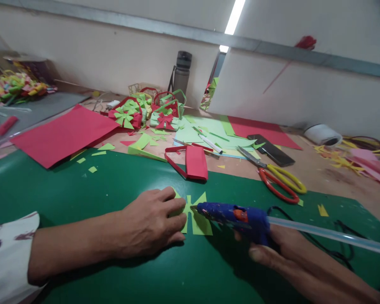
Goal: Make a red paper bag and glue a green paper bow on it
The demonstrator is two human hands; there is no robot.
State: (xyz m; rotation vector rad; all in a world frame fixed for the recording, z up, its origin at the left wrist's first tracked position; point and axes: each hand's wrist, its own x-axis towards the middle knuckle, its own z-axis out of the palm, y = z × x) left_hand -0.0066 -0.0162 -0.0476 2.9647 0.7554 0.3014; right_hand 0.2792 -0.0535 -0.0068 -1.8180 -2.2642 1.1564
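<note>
Left hand (150,224): flat and palm down on the mat, fingers stretched out, fingertips pressing the left part of the light green paper bow cut-out (199,219); nothing clasped.
Right hand (278,247): closed round the grip of the blue hot glue gun (234,214), low at the right of the view.
Glue gun: held nearly level, nozzle pointing left, tip at the middle of the bow; touching the paper or just above it, cannot tell. Clear glue stick (329,233) jutting from its back toward the right edge.
Bow cut-out: lying on the dark green cutting mat (82,185), between the two hands, near the front of the table.
Beyond the bow: red folded paper basket with a strip handle (194,162), at the mat's far edge.
Right of that: scissors with red and yellow handles (283,180), blades pointing away to the left; black phone (270,150) just behind.
Far left: large red paper sheet (63,135), partly over the mat.
By the wall: finished red and green paper baskets (145,112); grey water bottle (181,74) upright behind them.
</note>
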